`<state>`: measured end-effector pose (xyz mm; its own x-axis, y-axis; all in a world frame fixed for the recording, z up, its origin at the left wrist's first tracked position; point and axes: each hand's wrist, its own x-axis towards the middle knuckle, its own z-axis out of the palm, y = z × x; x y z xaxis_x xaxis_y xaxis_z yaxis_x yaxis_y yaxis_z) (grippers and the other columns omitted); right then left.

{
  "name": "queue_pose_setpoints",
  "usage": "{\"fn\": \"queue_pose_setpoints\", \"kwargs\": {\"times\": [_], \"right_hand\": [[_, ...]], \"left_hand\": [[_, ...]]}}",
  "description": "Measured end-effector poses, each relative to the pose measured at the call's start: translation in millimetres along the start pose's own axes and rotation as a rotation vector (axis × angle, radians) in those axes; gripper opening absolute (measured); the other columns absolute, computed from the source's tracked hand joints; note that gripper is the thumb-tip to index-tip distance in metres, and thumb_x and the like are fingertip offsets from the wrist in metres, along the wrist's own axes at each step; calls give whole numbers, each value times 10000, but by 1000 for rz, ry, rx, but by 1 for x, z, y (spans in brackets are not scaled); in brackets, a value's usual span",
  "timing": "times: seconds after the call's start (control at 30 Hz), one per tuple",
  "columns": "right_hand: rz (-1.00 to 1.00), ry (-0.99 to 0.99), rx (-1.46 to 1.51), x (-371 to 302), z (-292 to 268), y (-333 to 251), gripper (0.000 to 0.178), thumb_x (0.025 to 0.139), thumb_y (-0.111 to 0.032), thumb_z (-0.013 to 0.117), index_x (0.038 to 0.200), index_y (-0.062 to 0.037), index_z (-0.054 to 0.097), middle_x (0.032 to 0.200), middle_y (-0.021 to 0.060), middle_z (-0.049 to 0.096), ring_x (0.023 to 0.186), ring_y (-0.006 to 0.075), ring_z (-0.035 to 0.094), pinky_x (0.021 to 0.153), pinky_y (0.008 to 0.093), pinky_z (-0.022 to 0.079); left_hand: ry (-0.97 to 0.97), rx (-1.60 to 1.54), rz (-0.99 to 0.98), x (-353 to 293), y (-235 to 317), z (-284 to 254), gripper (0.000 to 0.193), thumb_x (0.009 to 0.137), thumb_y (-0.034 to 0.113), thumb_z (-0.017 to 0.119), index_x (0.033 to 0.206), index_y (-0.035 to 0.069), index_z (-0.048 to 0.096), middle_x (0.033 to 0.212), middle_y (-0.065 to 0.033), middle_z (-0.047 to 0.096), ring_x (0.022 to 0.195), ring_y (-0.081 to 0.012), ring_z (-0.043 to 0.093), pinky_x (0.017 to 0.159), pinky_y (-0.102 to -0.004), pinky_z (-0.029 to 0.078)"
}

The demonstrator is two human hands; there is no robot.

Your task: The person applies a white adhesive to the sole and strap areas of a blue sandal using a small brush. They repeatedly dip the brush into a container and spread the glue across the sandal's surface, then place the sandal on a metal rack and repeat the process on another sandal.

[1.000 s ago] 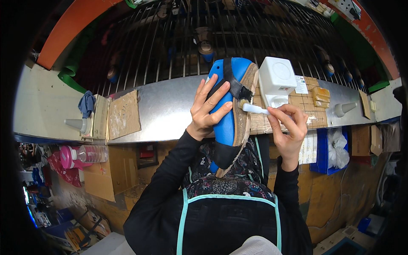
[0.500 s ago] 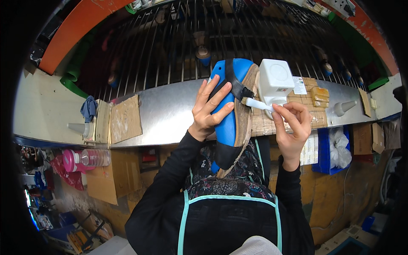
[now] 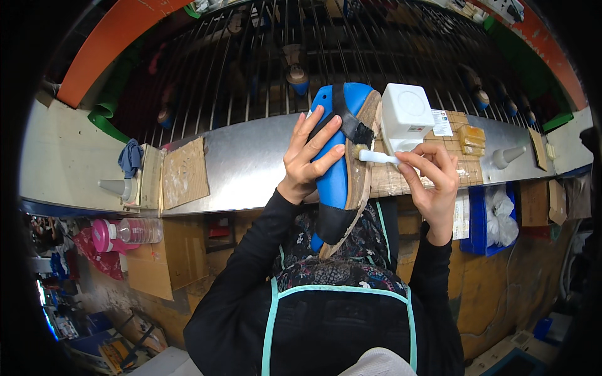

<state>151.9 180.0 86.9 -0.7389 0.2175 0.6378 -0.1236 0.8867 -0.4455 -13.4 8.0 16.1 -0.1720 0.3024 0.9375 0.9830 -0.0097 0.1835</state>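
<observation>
My left hand (image 3: pixel 307 156) is wrapped over a sandal on a blue shoe last (image 3: pixel 332 188), gripping it over the table's front edge. Black straps (image 3: pixel 360 133) cross the last, and the sandal's brown sole (image 3: pixel 356 178) faces right. Pinched between the fingers of my right hand (image 3: pixel 434 182) is a small brush (image 3: pixel 377 157) with a white handle. Its bristle tip touches the sole's edge just below the upper strap. Right behind the brush stands a white square container (image 3: pixel 406 111) with a rounded lower part.
A metal conveyor of rods (image 3: pixel 244 75) runs beyond the table (image 3: pixel 241 163), carrying more blue lasts (image 3: pixel 298 80). Cardboard (image 3: pixel 186 177) lies left. Amber blocks (image 3: pixel 471 141) and a grey cone (image 3: pixel 508 156) are at right. Below hangs a blue bin (image 3: pixel 486 232) with white bags.
The brush has tilted more level, and its tip has shifted slightly left onto the sole's edge. My right hand has moved a little left. The sandal is nearly where it was.
</observation>
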Motion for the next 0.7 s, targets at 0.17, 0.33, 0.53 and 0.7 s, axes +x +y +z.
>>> {"fn": "queue_pose_setpoints", "kwargs": {"times": [0.17, 0.33, 0.53, 0.7], "right_hand": [[80, -79, 122, 0, 0, 4, 180, 750, -128, 747, 930, -132, 750, 835, -15, 596, 671, 111, 505, 710, 293, 287], [108, -96, 206, -3, 4, 6, 169, 749, -131, 751, 919, -122, 755, 826, -20, 589, 673, 111, 489, 713, 288, 301], [164, -67, 288, -12, 9, 4, 172, 751, -120, 751, 923, -104, 753, 820, -10, 581, 668, 114, 493, 722, 277, 320], [231, -46, 370, -24, 15, 0, 176, 755, -91, 748, 931, -88, 748, 823, 1, 579, 667, 110, 513, 709, 262, 350]], "left_hand": [[15, 5, 2, 1, -3, -1, 381, 764, 179, 727, 1100, 243, 561, 1276, -87, 608, 1245, -385, 505, 1036, -557, 381], [39, -2, 4, 5, -5, 0, 385, 759, 182, 737, 1098, 238, 562, 1277, -98, 605, 1243, -387, 507, 1037, -559, 377], [66, 12, -4, 6, -8, 3, 384, 762, 174, 738, 1100, 230, 564, 1276, -110, 604, 1240, -387, 510, 1040, -562, 372], [107, 48, -13, 6, -10, 7, 391, 759, 179, 743, 1104, 226, 563, 1284, -119, 597, 1239, -389, 510, 1037, -562, 375]]}}
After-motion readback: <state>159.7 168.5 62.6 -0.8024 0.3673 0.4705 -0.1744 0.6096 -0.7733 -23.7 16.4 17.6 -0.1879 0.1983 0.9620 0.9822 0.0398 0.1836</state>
